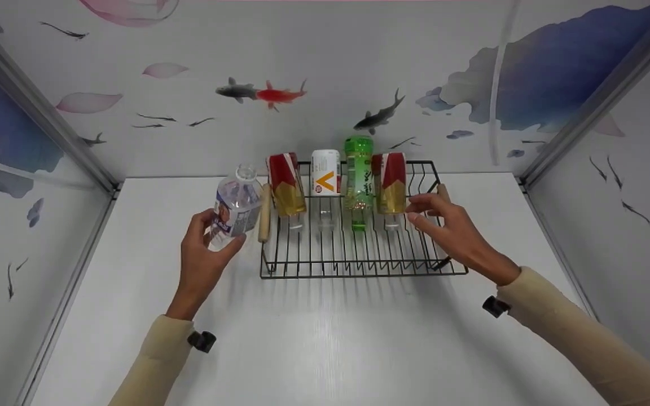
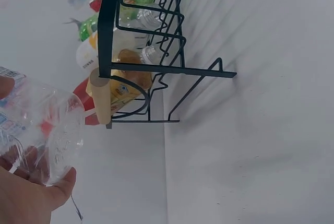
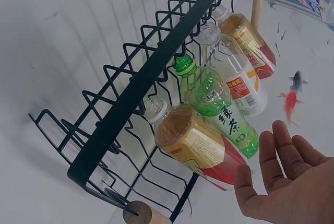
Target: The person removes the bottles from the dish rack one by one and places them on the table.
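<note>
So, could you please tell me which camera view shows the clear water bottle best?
The head view shows it best: the whole clear water bottle, label included, held in the left hand beside the rack. The left wrist view shows only its base, close up and cropped. The right wrist view catches just a labelled corner.

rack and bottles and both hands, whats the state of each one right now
wire rack: flat on the table, four bottles in it
left red-gold bottle: lying cap toward the person
white bottle: lying likewise
green bottle: lying likewise, green cap on
right red-gold bottle: lying likewise
clear bottle: tilted, held outside the rack
left hand: grips the clear bottle
right hand: fingers relaxed, holding nothing
</note>
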{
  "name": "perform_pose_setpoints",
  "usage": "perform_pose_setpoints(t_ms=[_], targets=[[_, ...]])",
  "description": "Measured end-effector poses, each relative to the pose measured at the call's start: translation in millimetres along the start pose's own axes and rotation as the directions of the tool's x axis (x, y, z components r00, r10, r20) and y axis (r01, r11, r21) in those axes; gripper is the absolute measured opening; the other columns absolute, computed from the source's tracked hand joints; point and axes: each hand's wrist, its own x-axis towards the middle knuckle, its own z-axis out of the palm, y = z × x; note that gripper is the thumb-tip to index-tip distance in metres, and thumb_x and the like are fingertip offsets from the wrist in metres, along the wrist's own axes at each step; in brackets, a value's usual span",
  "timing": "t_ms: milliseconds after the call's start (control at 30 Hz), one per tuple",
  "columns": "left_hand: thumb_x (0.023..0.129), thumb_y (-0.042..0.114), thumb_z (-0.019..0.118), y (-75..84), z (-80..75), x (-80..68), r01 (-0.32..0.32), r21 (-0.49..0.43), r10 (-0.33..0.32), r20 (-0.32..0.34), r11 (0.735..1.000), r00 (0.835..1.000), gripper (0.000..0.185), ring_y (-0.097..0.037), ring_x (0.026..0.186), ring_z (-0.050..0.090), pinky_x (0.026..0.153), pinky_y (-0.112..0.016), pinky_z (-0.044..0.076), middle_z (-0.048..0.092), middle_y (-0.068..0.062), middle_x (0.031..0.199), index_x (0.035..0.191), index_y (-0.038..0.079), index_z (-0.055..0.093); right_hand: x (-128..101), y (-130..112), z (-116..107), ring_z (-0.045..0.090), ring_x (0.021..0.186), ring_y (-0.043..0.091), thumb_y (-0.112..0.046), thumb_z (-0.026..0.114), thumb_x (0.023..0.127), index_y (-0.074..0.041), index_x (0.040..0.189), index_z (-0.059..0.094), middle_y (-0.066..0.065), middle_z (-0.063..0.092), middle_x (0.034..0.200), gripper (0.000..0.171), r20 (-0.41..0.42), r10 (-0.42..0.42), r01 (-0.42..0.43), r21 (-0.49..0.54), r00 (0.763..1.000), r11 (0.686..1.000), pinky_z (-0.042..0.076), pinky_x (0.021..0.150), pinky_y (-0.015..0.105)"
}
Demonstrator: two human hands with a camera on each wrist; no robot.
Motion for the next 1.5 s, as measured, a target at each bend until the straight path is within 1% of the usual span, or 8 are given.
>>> perform_pose_setpoints(t_ms=[200,367,567,833,1000,1133,1267,1500], targets=[[0.097,0.016,0.088,-13.8,4.1,0.7,0.057,-0.01,-0.057,-0.003,0.998,0.998,0.068,-0.027,0.146,0.052,0.129,-0.05,0.04,0.058,-0.012,0.151,0.154,0.004,0.053,5.8,2.3,0.1,0.062,0.131,0.033,-0.033,0.065,0.113,-0.002,0.148,0.061,0.016,0.07,0.134,0.048,0.003,0.011,-0.011,0.011,1.0,1.0,0.043,0.118,0.063],[0.097,0.015,0.088,-26.7,9.6,3.3,0.101,-0.019,-0.102,-0.012,0.995,0.995,0.072,-0.029,0.151,0.05,0.13,-0.044,0.037,0.057,-0.012,0.155,0.158,0.005,0.051,9.9,4.9,-0.2,0.061,0.132,0.033,-0.035,0.064,0.114,-0.001,0.148,0.061,0.015,0.07,0.135,0.048,-0.001,0.027,-0.027,0.004,1.0,1.0,0.043,0.118,0.063],[0.097,0.013,0.087,-40.9,14.6,4.9,0.16,-0.046,-0.161,-0.02,0.986,0.987,0.074,-0.032,0.157,0.046,0.13,-0.044,0.036,0.054,-0.016,0.159,0.16,0.003,0.049,17.4,10.0,-0.5,0.061,0.132,0.032,-0.036,0.063,0.114,-0.002,0.148,0.061,0.016,0.068,0.137,0.048,0.003,0.042,-0.042,0.019,0.999,0.999,0.046,0.116,0.058],[0.098,0.017,0.086,-57.9,11.7,6.6,0.193,-0.065,-0.195,-0.018,0.979,0.981,0.076,-0.03,0.161,0.041,0.133,-0.041,0.032,0.051,-0.016,0.163,0.16,0.001,0.045,20.3,13.4,-1.9,0.059,0.134,0.033,-0.034,0.063,0.114,0.001,0.151,0.058,0.018,0.065,0.142,0.051,-0.004,0.061,-0.061,0.027,0.998,0.998,0.047,0.116,0.056],[0.098,0.014,0.085,-67.3,9.5,7.3,0.217,-0.09,-0.22,-0.021,0.972,0.975,0.075,-0.028,0.162,0.038,0.133,-0.04,0.031,0.049,-0.016,0.166,0.159,0.0,0.045,23.0,17.6,-2.3,0.059,0.135,0.034,-0.036,0.063,0.114,0.003,0.152,0.057,0.019,0.065,0.143,0.055,-0.004,0.07,-0.069,0.03,0.998,0.997,0.047,0.117,0.057],[0.099,0.014,0.085,-74.8,10.4,7.3,0.243,-0.079,-0.245,-0.016,0.967,0.969,0.076,-0.028,0.163,0.037,0.132,-0.037,0.031,0.048,-0.016,0.168,0.161,0.0,0.044,25.6,23.3,-2.4,0.058,0.136,0.036,-0.038,0.062,0.114,0.003,0.153,0.056,0.02,0.063,0.145,0.057,-0.008,0.08,-0.08,0.021,0.997,0.997,0.047,0.118,0.059],[0.098,0.014,0.084,-82.3,11.6,7.1,0.263,-0.055,-0.265,-0.023,0.963,0.964,0.077,-0.03,0.164,0.035,0.132,-0.039,0.031,0.046,-0.018,0.169,0.162,0.0,0.043,27.2,28.4,-2.0,0.058,0.137,0.036,-0.04,0.062,0.114,0.002,0.153,0.056,0.02,0.062,0.146,0.058,-0.007,0.091,-0.091,0.017,0.996,0.996,0.046,0.119,0.059],[0.096,0.013,0.086,-93.3,13.5,7.6,0.286,-0.038,-0.288,-0.046,0.957,0.957,0.075,-0.032,0.162,0.038,0.132,-0.038,0.032,0.05,-0.017,0.165,0.16,0.002,0.048,26.0,37.0,-0.1,0.057,0.139,0.037,-0.041,0.061,0.114,0.002,0.153,0.056,0.021,0.061,0.149,0.058,-0.006,0.114,-0.113,0.01,0.994,0.993,0.046,0.119,0.058]])
